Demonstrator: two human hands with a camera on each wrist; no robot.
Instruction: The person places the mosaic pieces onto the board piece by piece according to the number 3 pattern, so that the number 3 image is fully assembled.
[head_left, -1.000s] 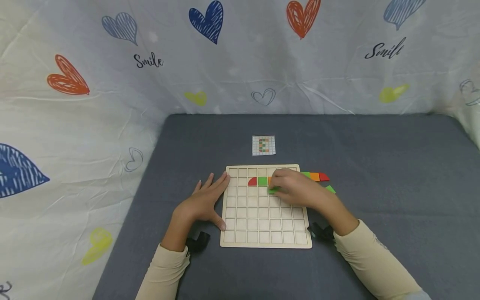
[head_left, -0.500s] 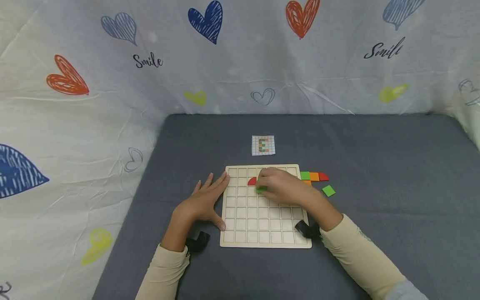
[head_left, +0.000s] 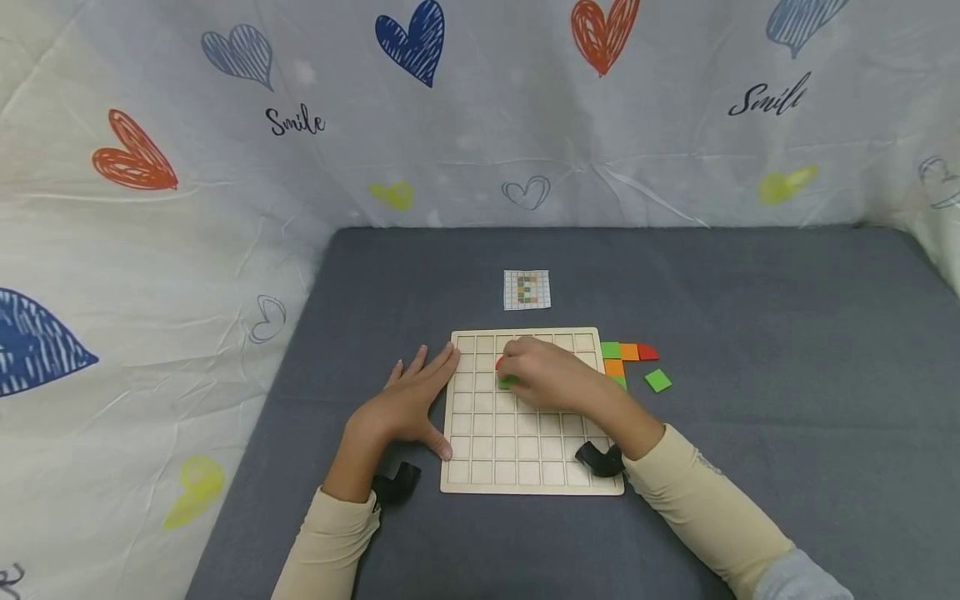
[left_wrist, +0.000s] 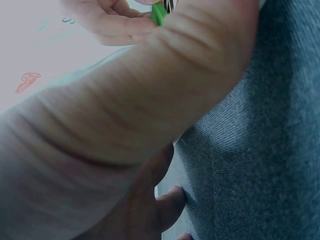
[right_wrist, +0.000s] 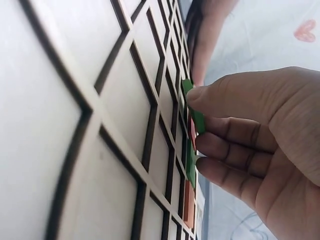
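Note:
A pale wooden grid board point(head_left: 527, 473) lies on the dark grey cloth. Along its left edge rests my left hand point(head_left: 408, 408), fingers spread, thumb near the lower side. My right hand point(head_left: 555, 375) is over the upper left part of the grid and pinches a small green square tile point(right_wrist: 198, 119) between thumb and fingers. The tile is tilted at the cells in the right wrist view. Close by it sit a red piece point(right_wrist: 193, 134), another green tile point(right_wrist: 190, 167) and an orange tile point(right_wrist: 188, 205) in the grid; my right hand hides most of them in the head view.
Right of the board lie green point(head_left: 611, 350), orange point(head_left: 629, 352) and red point(head_left: 648, 352) pieces in a row, more tiles below, and a loose green tile point(head_left: 657, 381). A small printed pattern card point(head_left: 527, 290) lies behind the board. A heart-printed sheet point(head_left: 465, 125) hangs beyond.
My right hand has moved left across the board with the green tile, uncovering tiles at the right and covering the row of placed pieces. My left hand has stayed put.

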